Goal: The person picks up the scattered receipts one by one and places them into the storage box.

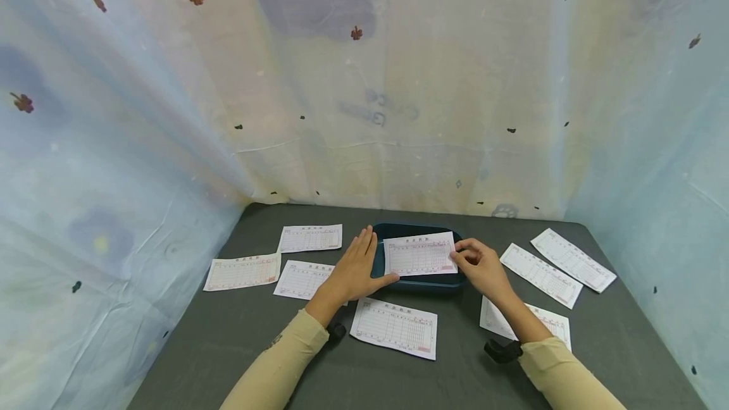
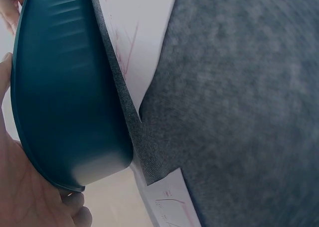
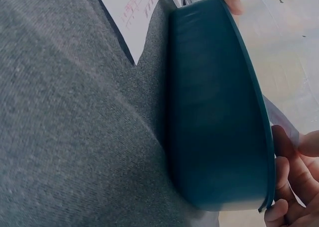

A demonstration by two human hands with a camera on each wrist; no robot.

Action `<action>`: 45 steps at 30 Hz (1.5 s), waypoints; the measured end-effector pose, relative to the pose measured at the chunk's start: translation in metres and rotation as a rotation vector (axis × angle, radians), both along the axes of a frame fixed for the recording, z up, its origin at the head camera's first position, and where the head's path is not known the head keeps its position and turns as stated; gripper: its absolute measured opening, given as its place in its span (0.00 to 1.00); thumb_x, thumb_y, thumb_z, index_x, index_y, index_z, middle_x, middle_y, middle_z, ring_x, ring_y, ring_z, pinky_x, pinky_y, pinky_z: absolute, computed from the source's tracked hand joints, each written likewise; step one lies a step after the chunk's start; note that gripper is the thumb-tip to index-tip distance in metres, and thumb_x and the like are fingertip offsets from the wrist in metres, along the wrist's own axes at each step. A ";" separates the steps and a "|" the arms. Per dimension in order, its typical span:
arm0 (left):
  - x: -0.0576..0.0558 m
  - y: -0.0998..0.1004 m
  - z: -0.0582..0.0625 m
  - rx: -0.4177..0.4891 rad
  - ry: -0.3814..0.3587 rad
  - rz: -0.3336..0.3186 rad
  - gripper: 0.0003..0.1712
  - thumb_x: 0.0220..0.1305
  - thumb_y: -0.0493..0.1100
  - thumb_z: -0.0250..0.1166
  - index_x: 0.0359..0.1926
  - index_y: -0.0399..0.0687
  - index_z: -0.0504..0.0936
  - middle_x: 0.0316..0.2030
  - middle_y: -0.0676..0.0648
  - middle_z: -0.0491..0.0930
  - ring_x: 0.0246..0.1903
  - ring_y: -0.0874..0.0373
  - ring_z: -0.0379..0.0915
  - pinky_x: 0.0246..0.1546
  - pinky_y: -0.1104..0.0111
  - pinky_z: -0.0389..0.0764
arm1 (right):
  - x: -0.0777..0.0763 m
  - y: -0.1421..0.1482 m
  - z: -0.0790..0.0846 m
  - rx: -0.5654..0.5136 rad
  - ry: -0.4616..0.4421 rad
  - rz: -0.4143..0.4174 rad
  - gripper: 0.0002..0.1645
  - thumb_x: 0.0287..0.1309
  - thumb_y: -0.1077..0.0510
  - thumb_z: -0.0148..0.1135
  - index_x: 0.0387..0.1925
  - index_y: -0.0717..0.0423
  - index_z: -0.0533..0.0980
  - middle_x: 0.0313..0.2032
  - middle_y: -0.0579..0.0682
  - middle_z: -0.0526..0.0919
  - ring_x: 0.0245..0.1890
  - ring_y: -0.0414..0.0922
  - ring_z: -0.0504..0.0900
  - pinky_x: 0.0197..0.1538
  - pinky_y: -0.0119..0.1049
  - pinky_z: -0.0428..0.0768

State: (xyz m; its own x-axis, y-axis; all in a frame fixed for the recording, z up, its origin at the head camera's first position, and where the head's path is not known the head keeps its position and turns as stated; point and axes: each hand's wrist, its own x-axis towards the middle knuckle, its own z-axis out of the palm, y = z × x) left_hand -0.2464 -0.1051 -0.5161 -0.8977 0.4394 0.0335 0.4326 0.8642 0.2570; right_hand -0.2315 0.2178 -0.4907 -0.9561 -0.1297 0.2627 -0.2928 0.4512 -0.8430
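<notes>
Fingers of the right hand [image 1: 481, 267] pinch the right edge of a slip [image 1: 420, 254]; those of the left hand [image 1: 352, 271] lie straight and side by side at the left end of the tray [image 1: 424, 287], thumb out along its near rim.

Nearest to me, at the bottom of my head view, are a pale yellow left sleeve [image 1: 273, 366] and right sleeve [image 1: 569, 375], with a black left strap [image 1: 337, 332] and right strap [image 1: 503, 352] at the wrists. Between the forearms I see a near slip [image 1: 394, 329] flat on the dark grey table [image 1: 455, 359], apart from the tray. Under the right forearm I make out a half-hidden slip [image 1: 549, 323].

Farther on, the blue-green tray stands upright between the hands. The pinched slip is over its opening, printed side up; I cannot tell whether it touches the tray's bottom. To the left lie a part-covered slip [image 1: 302, 278] behind the left hand, an outer slip [image 1: 243, 272] and a back slip [image 1: 311, 238]. To the right, I count an inner slanted slip [image 1: 541, 276] and a far slanted slip [image 1: 573, 259], close together.

Behind the table hangs a pale cloth [image 1: 421, 81] with small brown and dark marks.
</notes>
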 end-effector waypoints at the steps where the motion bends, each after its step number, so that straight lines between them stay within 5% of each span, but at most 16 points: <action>1: 0.000 0.000 0.000 -0.001 0.000 -0.001 0.70 0.69 0.85 0.49 0.86 0.36 0.42 0.87 0.38 0.35 0.86 0.48 0.28 0.85 0.54 0.40 | 0.000 0.000 0.000 0.007 -0.002 0.000 0.11 0.73 0.62 0.69 0.51 0.65 0.81 0.30 0.58 0.89 0.25 0.37 0.76 0.30 0.31 0.72; 23: -0.001 0.000 -0.002 0.016 -0.012 0.002 0.70 0.69 0.85 0.49 0.87 0.37 0.39 0.87 0.39 0.33 0.86 0.47 0.28 0.85 0.53 0.40 | 0.000 -0.001 -0.005 0.109 0.006 -0.019 0.11 0.68 0.64 0.74 0.48 0.63 0.82 0.31 0.52 0.89 0.29 0.38 0.79 0.34 0.29 0.76; 45: -0.001 0.000 -0.001 0.030 -0.015 -0.003 0.69 0.70 0.84 0.49 0.87 0.38 0.38 0.87 0.39 0.32 0.86 0.49 0.25 0.85 0.54 0.39 | 0.004 0.013 -0.007 0.086 0.065 -0.058 0.08 0.71 0.62 0.71 0.47 0.62 0.84 0.34 0.53 0.86 0.31 0.40 0.79 0.34 0.28 0.77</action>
State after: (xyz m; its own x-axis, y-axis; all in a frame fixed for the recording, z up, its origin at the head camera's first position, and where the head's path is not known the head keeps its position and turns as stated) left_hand -0.2476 -0.1053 -0.5167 -0.8968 0.4411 0.0335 0.4312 0.8548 0.2888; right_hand -0.2272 0.2304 -0.4977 -0.9441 -0.0994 0.3143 -0.3166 0.5389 -0.7806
